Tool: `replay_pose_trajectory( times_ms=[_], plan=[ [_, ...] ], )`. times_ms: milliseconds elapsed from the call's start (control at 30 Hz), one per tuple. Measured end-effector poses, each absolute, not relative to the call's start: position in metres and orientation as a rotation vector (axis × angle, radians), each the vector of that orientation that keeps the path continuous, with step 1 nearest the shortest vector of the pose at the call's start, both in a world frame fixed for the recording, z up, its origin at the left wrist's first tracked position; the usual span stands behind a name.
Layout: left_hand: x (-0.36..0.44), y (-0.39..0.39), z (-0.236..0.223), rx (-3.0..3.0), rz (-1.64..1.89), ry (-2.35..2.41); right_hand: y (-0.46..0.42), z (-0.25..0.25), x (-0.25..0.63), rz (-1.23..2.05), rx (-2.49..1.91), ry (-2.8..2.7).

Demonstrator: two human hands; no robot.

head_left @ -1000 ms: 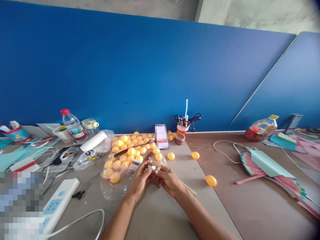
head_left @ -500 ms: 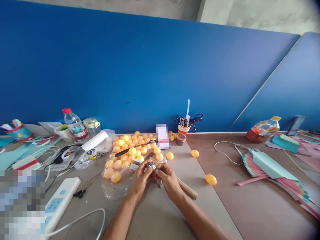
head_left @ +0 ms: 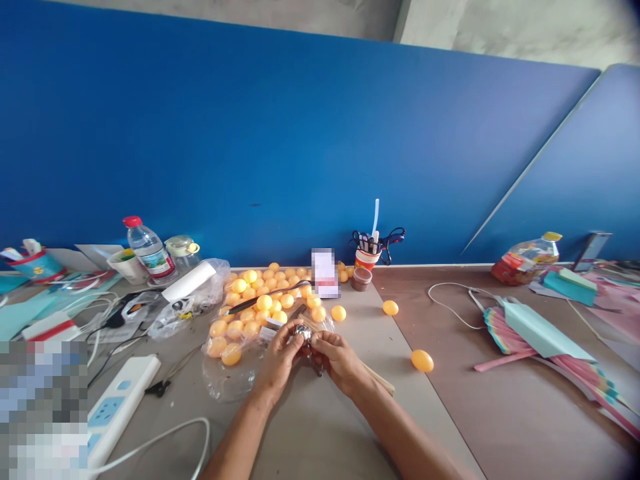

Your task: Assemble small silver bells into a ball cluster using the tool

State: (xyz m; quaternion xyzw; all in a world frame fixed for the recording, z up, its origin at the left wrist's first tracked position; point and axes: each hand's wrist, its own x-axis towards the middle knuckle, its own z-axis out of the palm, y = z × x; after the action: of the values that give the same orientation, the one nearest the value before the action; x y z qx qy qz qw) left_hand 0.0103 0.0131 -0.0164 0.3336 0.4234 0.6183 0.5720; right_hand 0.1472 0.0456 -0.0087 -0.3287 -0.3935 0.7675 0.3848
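Observation:
A small shiny silver ball-like object (head_left: 303, 332) sits between the thumb and fingers of my left hand (head_left: 281, 357). My right hand (head_left: 339, 359) is closed in a pinch right beside it; whatever lies between those fingertips is too small and hidden to name. Something dark and glossy hangs below the fingers, partly covered. Behind my hands, several orange balls (head_left: 235, 330) lie in and around a clear plastic bag (head_left: 225, 380). A bundle of thin wooden sticks (head_left: 380, 380) passes under my right wrist, mostly hidden by it.
Loose orange balls (head_left: 423, 361) rest to the right. A long dark-handled tool (head_left: 245, 305) lies across the bagged balls. At the back stands a cup of pens (head_left: 367, 257) beside a small lidded tub (head_left: 361, 279). On the left are a power strip (head_left: 117, 407) and a water bottle (head_left: 150, 250).
My right hand has shifted slightly and its wrist now covers more of the stick bundle. My left hand keeps its hold on the silver object, almost in the same place.

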Motion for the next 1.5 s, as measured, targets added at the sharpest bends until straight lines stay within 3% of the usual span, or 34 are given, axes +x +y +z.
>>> replay_pose_trajectory(
  times_ms=[200, 567, 1100, 1500],
  plan=[
    [0.010, 0.013, -0.017, 0.780, 1.447, 1.035, 0.043, -0.012, 0.145, 1.851, -0.884, -1.034],
    [0.012, 0.013, -0.016, 0.756, 1.463, 1.011, 0.051, -0.015, 0.151, 2.078, -0.792, -0.967],
    [0.012, 0.014, -0.020, 0.787, 1.458, 1.062, 0.054, -0.012, 0.151, 2.146, -0.809, -0.945],
    [0.012, 0.013, -0.023, 0.927, 1.434, 1.250, 0.048, -0.014, 0.145, 1.919, -1.005, -1.085]
  ],
)
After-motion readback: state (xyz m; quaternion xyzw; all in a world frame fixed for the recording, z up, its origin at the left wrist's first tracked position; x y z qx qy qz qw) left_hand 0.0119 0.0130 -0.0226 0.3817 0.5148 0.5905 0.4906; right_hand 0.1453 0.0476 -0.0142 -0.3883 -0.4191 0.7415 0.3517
